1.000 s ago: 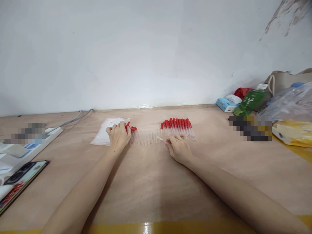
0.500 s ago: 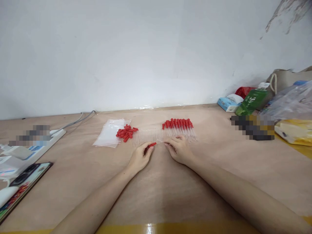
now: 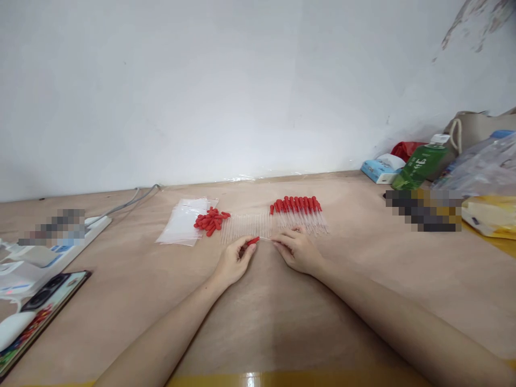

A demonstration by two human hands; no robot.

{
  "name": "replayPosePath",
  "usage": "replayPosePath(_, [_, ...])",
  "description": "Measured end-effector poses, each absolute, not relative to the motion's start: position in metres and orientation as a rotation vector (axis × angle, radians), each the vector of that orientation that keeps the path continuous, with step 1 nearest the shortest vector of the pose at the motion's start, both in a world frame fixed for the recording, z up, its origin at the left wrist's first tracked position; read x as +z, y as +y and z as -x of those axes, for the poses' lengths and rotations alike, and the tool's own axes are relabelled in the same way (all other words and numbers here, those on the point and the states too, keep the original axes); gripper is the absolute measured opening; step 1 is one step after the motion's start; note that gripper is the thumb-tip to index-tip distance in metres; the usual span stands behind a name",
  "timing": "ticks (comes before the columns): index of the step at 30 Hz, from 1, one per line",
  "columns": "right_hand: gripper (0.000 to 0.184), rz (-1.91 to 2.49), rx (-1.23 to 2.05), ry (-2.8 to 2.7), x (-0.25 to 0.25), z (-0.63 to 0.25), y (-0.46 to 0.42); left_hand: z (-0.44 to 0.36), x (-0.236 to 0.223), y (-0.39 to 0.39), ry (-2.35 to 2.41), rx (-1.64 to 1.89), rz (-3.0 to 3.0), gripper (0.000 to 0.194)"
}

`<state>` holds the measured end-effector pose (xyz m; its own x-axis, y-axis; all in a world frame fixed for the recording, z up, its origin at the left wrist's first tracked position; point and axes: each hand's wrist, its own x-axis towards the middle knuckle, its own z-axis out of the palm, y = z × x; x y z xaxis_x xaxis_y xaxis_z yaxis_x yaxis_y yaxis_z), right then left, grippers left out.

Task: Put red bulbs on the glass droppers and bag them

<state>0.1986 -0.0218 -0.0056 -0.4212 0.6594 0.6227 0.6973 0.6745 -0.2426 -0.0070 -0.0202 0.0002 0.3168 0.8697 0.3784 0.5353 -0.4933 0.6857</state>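
Observation:
Between thumb and fingers, my left hand (image 3: 236, 260) pinches a red rubber dropper bulb (image 3: 253, 241). My right hand (image 3: 298, 251) is closed on a thin clear dropper tube (image 3: 265, 238), whose end meets the bulb's mouth; how far it sits inside I cannot tell. Just beyond my hands lies a row of bare clear tubes (image 3: 245, 227). Left of them is a heap of loose red bulbs (image 3: 210, 220). To the right, several droppers with red bulbs (image 3: 300, 205) lie side by side, tubes toward me.
A stack of clear plastic bags (image 3: 177, 223) lies left of the bulbs. At far left are a power strip (image 3: 97, 223) with a cable and a phone (image 3: 48, 301). A green bottle (image 3: 421, 165), a tissue pack (image 3: 379, 171) and plastic bags (image 3: 479, 166) stand at far right by the wall.
The clear tube in my right hand has come left to the red bulb; a small gap showed between them before. The view has shifted slightly.

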Motion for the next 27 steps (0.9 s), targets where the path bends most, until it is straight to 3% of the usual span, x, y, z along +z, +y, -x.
replayPosePath(13, [0.030,0.882,0.040,-2.295,-0.0045,-0.2047,-0.0181,0.0101,-0.0010,-0.0189,1.099,1.064,-2.160,0.020])
replayPosePath(27, [0.027,0.953,-0.215,-2.300,-0.0030,-0.2020,-0.0202,0.0123,0.0053,-0.0232,1.052,0.981,-2.319,0.021])
